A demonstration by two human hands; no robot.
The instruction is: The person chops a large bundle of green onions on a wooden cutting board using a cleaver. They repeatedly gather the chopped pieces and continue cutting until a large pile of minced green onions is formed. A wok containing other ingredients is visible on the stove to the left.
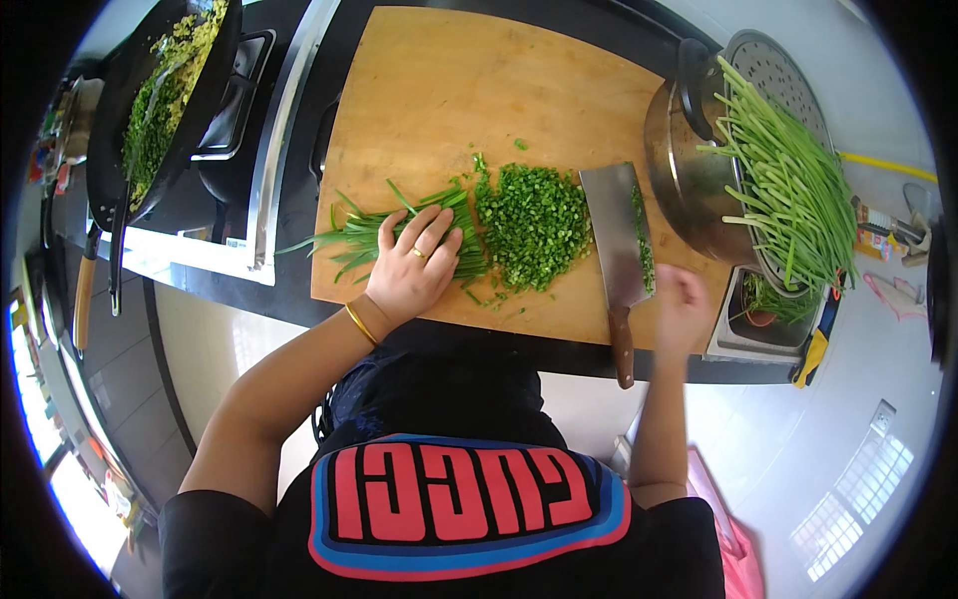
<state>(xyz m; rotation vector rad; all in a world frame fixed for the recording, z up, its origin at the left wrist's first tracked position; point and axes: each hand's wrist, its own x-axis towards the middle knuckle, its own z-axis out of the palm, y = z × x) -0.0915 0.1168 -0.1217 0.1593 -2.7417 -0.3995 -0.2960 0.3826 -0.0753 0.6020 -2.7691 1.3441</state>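
Observation:
My left hand [417, 262], with a ring and a gold bangle, rests with bent fingers on a bunch of garlic chives [351, 238], holding it against the wooden cutting board [479, 95]. Right of it lies a heap of finely chopped chives [539, 225]. A cleaver [611, 225] lies flat beside the heap, its brown handle reaching past the board's near edge. Chopped bits cling along the right side of its blade. My right hand [682, 299] is just right of the cleaver, off the handle; motion blur hides its fingers.
A steel pot [689, 160] stands at the board's right, with a perforated steamer tray [773, 70] heaped with long chives [793, 185]. Below it is a small steel sink [766, 317]. At far left, a wok [110, 150] holds chopped greens and yellow bits [165, 105].

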